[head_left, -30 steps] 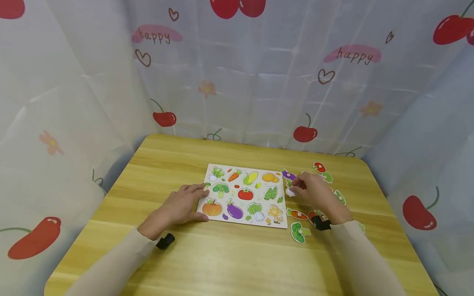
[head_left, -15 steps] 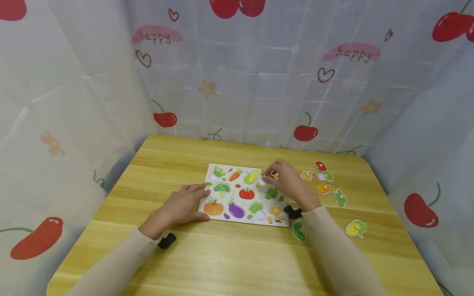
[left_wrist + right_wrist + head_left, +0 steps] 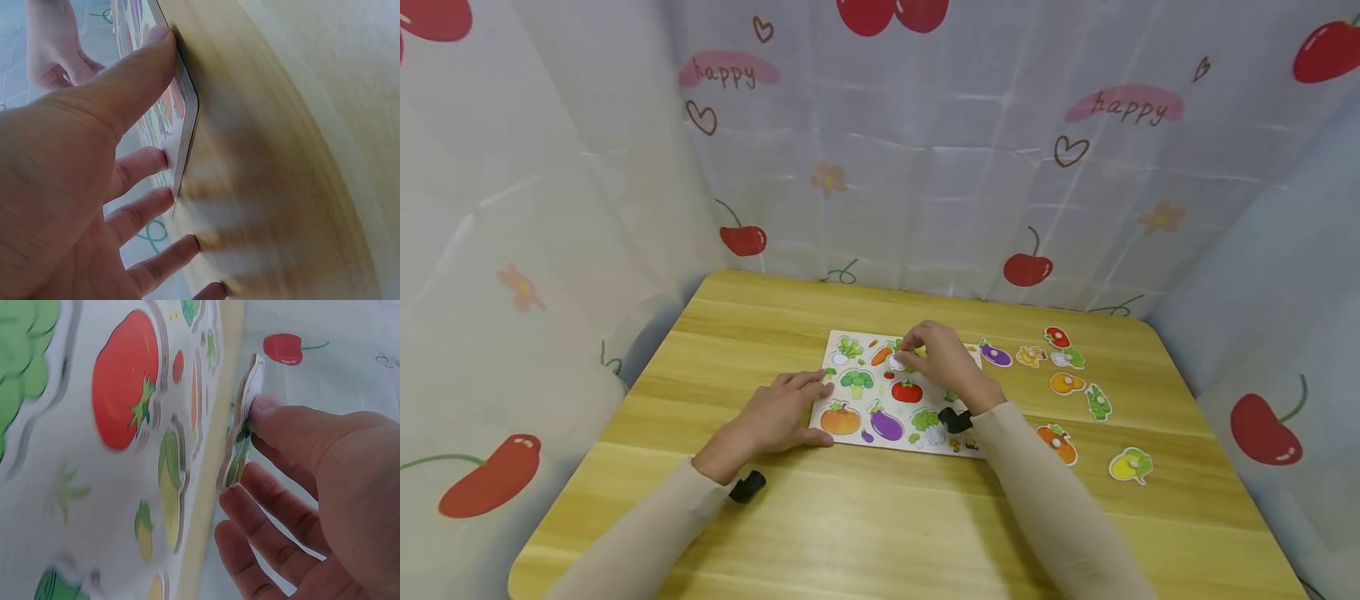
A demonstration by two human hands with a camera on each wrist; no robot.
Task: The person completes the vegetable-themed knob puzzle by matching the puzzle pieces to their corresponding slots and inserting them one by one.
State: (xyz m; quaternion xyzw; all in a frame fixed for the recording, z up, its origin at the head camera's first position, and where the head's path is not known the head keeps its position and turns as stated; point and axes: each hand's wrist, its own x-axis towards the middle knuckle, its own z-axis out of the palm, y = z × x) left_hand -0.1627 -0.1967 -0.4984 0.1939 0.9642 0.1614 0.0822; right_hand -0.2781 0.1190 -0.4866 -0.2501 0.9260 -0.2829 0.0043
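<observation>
A flat vegetable puzzle board [image 3: 880, 398] lies mid-table, with pictures of a pumpkin, broccoli, tomato and others. My left hand [image 3: 775, 412] rests at its left edge; the left wrist view shows the thumb and two fingers on the board's border, the other fingers spread on the wood. Over the board's upper part, my right hand [image 3: 943, 358] pinches a white turnip piece [image 3: 239, 440] with green leaves between thumb and fingers. In the right wrist view this piece stands on edge, apart from the board. The right hand hides the corn picture and its neighbours.
Right of the board lie several loose knobbed pieces: an eggplant [image 3: 996, 353], a mushroom [image 3: 1032, 357], a tomato [image 3: 1057, 337], a pumpkin [image 3: 1057, 444] and a yellow-and-green one [image 3: 1131, 466]. The right forearm covers part of that area. A printed curtain [image 3: 925, 192] surrounds the table.
My right hand has taken the turnip piece from beside the board and carried it left, over the board toward the carrot picture. The left hand has stayed at the board's edge.
</observation>
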